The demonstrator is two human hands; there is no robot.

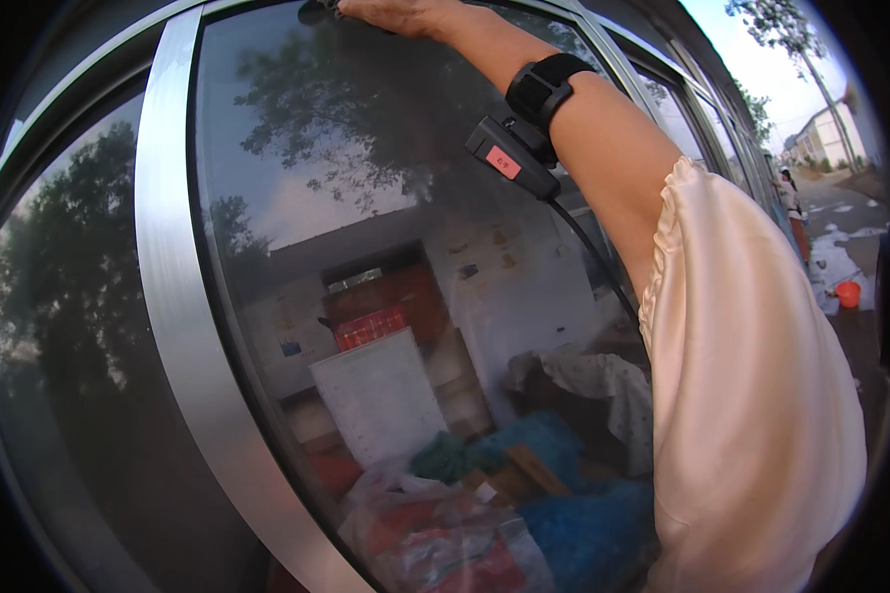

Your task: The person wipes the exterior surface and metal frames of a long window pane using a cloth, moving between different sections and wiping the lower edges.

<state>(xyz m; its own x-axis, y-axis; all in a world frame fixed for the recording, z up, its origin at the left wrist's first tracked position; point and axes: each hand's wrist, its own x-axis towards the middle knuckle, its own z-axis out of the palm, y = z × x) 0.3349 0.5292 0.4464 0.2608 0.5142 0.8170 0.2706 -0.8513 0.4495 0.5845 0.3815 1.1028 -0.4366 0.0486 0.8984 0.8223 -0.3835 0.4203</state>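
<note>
My right hand (397, 15) is raised to the top of a large glass pane (386, 163), partly cut off by the picture's upper edge. At its fingertips is a small dark bunched item (331, 7), perhaps a cloth, pressed against the glass. A black strap (545, 89) circles my right forearm and carries a black device (500, 152) with a pink label. From the device a black cable (589, 241) runs down behind my satin sleeve (749, 356). My left hand is out of view.
A wide metal frame post (170, 222) divides this pane from another dark pane (59, 311) on the left. Behind the glass lie plastic bags (445, 541) and a white panel (378, 393). Outside at right are a person (792, 204) and an orange bucket (848, 294).
</note>
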